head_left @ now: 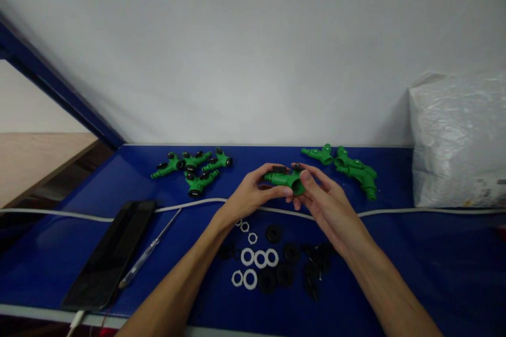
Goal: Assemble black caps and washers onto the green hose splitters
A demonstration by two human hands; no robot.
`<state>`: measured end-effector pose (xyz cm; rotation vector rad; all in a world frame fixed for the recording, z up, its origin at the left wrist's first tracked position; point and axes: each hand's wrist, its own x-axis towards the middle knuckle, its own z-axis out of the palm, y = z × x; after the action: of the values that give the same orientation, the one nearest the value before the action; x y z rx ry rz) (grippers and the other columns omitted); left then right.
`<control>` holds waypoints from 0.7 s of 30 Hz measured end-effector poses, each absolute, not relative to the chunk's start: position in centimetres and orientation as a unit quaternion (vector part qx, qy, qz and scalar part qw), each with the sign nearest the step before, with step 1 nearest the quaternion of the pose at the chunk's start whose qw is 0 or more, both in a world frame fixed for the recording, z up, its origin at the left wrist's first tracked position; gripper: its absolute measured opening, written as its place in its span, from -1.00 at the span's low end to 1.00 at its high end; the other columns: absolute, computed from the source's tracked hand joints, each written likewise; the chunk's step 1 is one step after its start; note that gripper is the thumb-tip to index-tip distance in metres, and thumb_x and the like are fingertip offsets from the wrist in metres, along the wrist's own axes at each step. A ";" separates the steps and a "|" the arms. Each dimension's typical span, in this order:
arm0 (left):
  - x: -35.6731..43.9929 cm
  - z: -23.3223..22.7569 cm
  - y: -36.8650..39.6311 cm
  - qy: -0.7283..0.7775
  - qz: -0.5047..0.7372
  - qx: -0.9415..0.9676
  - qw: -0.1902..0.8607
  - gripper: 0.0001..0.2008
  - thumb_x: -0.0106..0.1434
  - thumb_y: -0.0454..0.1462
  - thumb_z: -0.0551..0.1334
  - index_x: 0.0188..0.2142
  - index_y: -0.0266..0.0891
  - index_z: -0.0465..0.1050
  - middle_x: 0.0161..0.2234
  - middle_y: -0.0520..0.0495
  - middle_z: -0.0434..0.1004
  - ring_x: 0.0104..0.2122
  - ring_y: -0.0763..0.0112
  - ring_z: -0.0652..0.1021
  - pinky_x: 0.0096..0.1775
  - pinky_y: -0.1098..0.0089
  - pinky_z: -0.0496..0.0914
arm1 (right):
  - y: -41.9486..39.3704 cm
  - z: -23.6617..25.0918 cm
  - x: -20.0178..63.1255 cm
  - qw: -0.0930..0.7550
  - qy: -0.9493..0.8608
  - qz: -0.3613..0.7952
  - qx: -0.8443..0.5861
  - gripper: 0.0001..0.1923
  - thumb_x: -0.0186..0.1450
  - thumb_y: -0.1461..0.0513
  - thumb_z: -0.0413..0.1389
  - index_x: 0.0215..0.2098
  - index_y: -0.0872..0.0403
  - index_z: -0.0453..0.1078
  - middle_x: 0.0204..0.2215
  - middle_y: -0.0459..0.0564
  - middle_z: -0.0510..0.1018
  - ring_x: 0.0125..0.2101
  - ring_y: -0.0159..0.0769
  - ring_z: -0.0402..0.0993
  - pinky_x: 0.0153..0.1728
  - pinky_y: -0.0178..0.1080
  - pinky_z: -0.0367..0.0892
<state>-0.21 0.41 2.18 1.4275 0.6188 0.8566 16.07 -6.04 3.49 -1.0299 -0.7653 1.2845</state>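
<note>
Both hands hold one green Y-shaped hose splitter [282, 179] above the middle of the blue table. My left hand [259, 189] grips its left branch, thumb along the near side. Around the wide end, my right hand [316, 189] is closed, with its thumb on the body; the round opening there faces me. Black valve levers show on top of the splitter. Below the hands lie white ring washers [260, 259], several in number, and black ring caps [291, 253]. Small black parts [316, 263] are heaped near my right forearm.
Several green splitters with black fittings [196, 181] lie at the back left, plain green ones [356, 166] at the back right. A white cable [190, 204] crosses the table. A phone [113, 253] and a screwdriver [148, 250] lie left; a plastic-wrapped package [458, 142] stands right.
</note>
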 end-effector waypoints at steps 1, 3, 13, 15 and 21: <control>-0.1 2.0 0.5 0.267 0.377 0.627 0.627 -0.60 0.14 -0.17 0.47 -0.02 -0.17 0.56 -0.06 -0.10 0.60 -0.07 0.28 0.55 0.00 0.35 0.37 | -6.1 3.5 16.1 0.609 -0.335 0.561 -0.450 -0.49 0.14 -0.03 0.41 -0.07 0.07 0.48 -0.48 -0.06 0.60 -0.52 -0.30 0.51 -0.54 -0.26 0.33; 0.0 1.6 0.6 0.256 0.387 0.624 0.628 -0.60 0.15 -0.15 0.46 -0.04 -0.19 0.57 -0.09 -0.10 0.60 -0.11 0.29 0.54 -0.03 0.36 0.37 | -6.2 3.5 16.1 0.598 -0.342 0.563 -0.456 -0.43 0.13 -0.05 0.40 -0.04 0.10 0.46 -0.51 -0.06 0.59 -0.58 -0.29 0.50 -0.59 -0.27 0.30; 0.4 1.5 1.3 0.238 0.519 0.381 0.728 -0.60 -0.01 -0.04 0.54 -0.32 -0.29 0.61 -0.35 0.00 0.56 -0.34 0.49 0.50 -0.23 0.47 0.37 | -6.0 3.1 16.2 0.582 -0.436 0.474 -0.497 -0.22 0.24 -0.09 0.28 0.31 0.05 0.25 -0.43 -0.06 0.59 -0.48 -0.25 0.52 -0.53 -0.25 0.32; 0.2 1.7 1.6 0.241 0.543 0.322 0.737 -0.60 -0.04 -0.05 0.56 -0.36 -0.30 0.59 -0.38 0.00 0.56 -0.38 0.53 0.51 -0.27 0.50 0.36 | -6.5 3.2 16.4 0.543 -0.512 0.396 -0.535 -0.43 0.28 -0.08 0.26 0.14 0.03 0.43 -0.39 -0.05 0.58 -0.45 -0.28 0.49 -0.48 -0.25 0.33; -0.5 2.0 2.0 0.231 0.545 0.252 0.766 -0.74 0.12 -0.16 0.49 -0.36 -0.32 0.57 -0.38 -0.01 0.60 -0.40 0.55 0.55 -0.27 0.53 0.40 | -10.4 2.8 15.6 0.270 -0.787 0.264 -0.489 -0.84 0.36 0.22 0.19 -0.15 -0.05 0.62 -0.22 0.00 0.56 -0.19 -0.20 0.53 -0.10 -0.16 0.42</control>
<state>-0.49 2.02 2.03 0.5474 0.5008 1.1845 15.65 -10.37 2.78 -1.3168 -2.1197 0.7118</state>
